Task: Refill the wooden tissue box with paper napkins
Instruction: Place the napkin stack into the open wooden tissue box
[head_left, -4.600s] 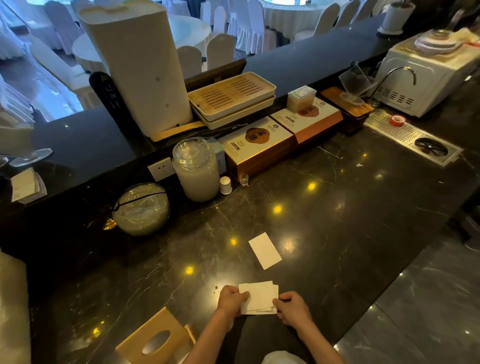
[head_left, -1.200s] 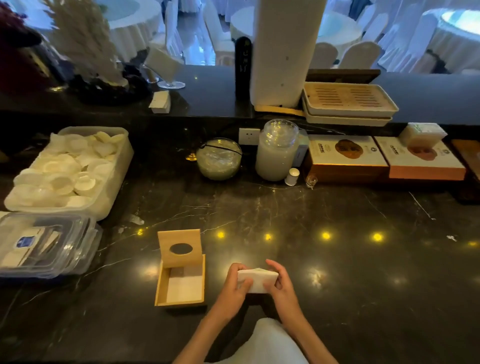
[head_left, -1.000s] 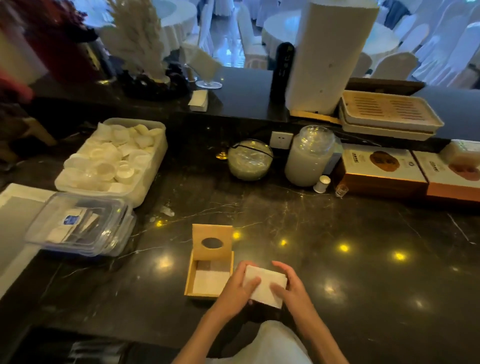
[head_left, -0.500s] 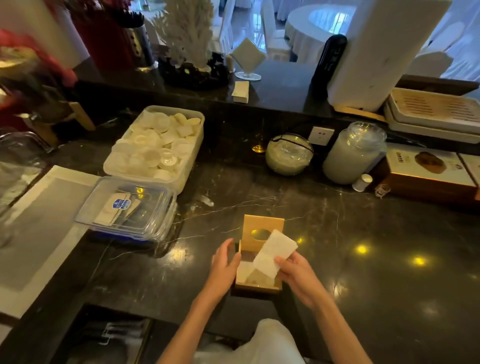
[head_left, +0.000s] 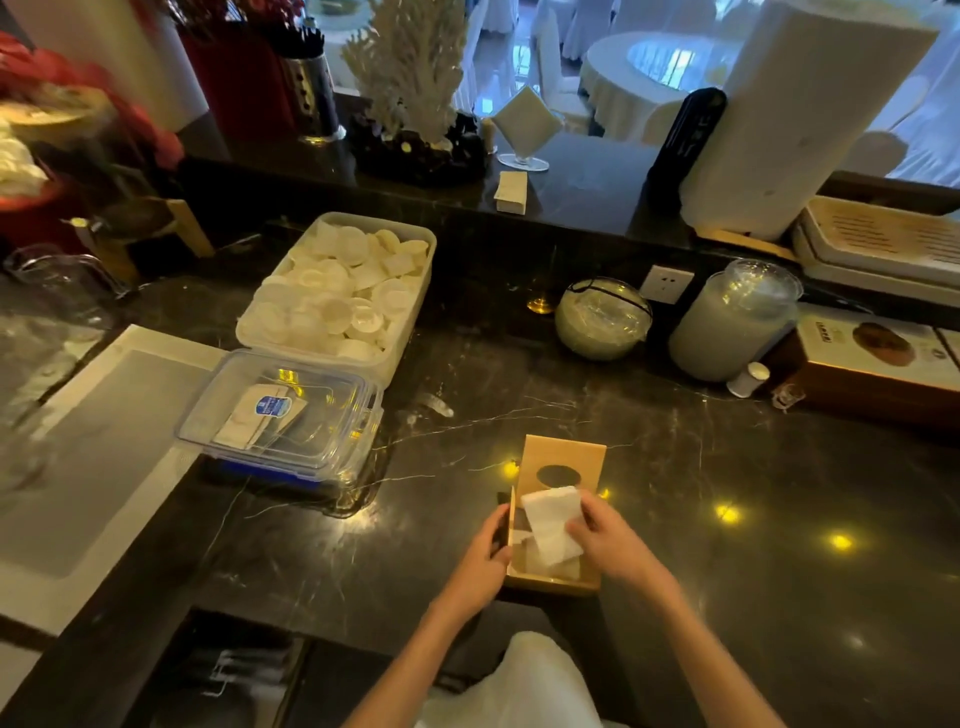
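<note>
The wooden tissue box (head_left: 550, 581) lies open on the dark marble counter near the front edge. Its lid (head_left: 563, 462), with an oval hole, stands tilted up at the far side. A stack of white paper napkins (head_left: 551, 522) hangs slanted over the box opening, pinched in my right hand (head_left: 605, 540). More white paper shows inside the box beneath it. My left hand (head_left: 485, 553) rests against the box's left wall, fingers curled around it.
A clear lidded plastic container (head_left: 283, 415) and a white tub of round white pieces (head_left: 343, 296) stand to the left. A glass bowl (head_left: 602, 318), a lidded jar (head_left: 735, 319) and boxes (head_left: 878, 358) line the back. A grey mat (head_left: 93, 447) lies at the left.
The view swung left to bring the box under my hands. My right hand carried the napkin stack from beside the box to over its opening, and my left hand let go and took the box's wall.
</note>
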